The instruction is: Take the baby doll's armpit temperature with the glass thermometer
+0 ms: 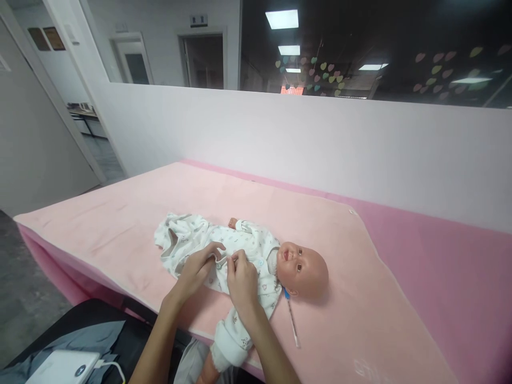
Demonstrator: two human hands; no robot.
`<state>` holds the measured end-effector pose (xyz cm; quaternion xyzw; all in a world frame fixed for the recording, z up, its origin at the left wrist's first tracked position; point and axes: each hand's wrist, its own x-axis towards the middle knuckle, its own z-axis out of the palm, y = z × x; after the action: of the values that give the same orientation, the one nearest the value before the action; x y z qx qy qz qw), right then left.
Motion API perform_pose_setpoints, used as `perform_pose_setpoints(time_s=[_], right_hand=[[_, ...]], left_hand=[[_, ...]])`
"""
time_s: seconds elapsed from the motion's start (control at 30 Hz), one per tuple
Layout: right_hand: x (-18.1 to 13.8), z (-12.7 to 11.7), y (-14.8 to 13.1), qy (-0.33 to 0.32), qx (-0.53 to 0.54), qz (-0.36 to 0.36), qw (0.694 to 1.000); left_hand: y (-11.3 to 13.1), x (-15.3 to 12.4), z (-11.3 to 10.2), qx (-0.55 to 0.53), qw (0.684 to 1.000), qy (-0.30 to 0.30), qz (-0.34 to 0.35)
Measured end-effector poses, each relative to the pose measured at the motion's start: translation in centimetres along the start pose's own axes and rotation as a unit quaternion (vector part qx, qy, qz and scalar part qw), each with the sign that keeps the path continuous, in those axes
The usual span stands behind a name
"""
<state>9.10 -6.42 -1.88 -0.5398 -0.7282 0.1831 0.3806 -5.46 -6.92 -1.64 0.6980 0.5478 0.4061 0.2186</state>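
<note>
A baby doll [306, 269] lies on its back with its head to the right. It wears a white baby romper [248, 240] with small printed figures; one sleeve hangs toward me over the table edge. My left hand [202, 262] has its fingers bent round the romper's front edge near the doll's middle. Beside it, my right hand [243, 274] is closed in a pinch on the same front opening; the fingertips partly hide the cloth. The romper's lower part lies bunched at the left. Beside the doll's neck lies a thin clear stick with a blue end [293, 322], like a thermometer.
A pale pink mat [132, 208] covers the table over a darker pink cloth [452, 261]. A white wall with a window [360, 48] stands behind. At lower left, a white power bank [64, 367] with a cable rests on grey cloth.
</note>
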Motion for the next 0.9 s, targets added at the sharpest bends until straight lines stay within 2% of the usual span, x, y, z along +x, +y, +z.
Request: perform_pose_setpoints(time_s=[0.1, 0.17, 0.27, 0.33, 0.37, 0.5, 0.8, 0.9], right_hand=[[0.0, 0.1, 0.0, 0.007, 0.006, 0.009, 1.000], [0.0, 0.1, 0.0, 0.010, 0.005, 0.010, 1.000], [0.0, 0.1, -0.1, 0.015, -0.004, 0.005, 1.000], [0.0, 0.1, -0.1, 0.013, -0.010, 0.002, 1.000], [0.0, 0.1, -0.1, 0.012, -0.013, 0.003, 1.000], [0.0, 0.2, -0.1, 0.008, -0.021, 0.004, 1.000], [0.0, 0.4, 0.0, 0.015, -0.037, 0.000, 0.999], [0.0, 0.5, 0.1, 0.027, -0.022, 0.003, 0.999]], left_hand=[[0.1, -0.1, 0.0, 0.006, 1.000, 0.018, -0.009], [0.1, -0.3, 0.0, 0.032, 0.998, 0.050, -0.027], [0.2, -0.6, -0.1, 0.101, 0.981, 0.164, -0.013], [0.4, -0.8, 0.0, 0.151, 0.961, 0.228, 0.037], [0.5, -0.8, 0.1, 0.175, 0.952, 0.242, 0.064], [1.0, -0.9, 0.7, 0.241, 0.936, 0.228, 0.118], [0.4, -0.8, 1.4, 0.254, 0.946, 0.173, 0.098], [-0.2, -1.2, 1.2, 0.245, 0.955, 0.137, 0.093]])
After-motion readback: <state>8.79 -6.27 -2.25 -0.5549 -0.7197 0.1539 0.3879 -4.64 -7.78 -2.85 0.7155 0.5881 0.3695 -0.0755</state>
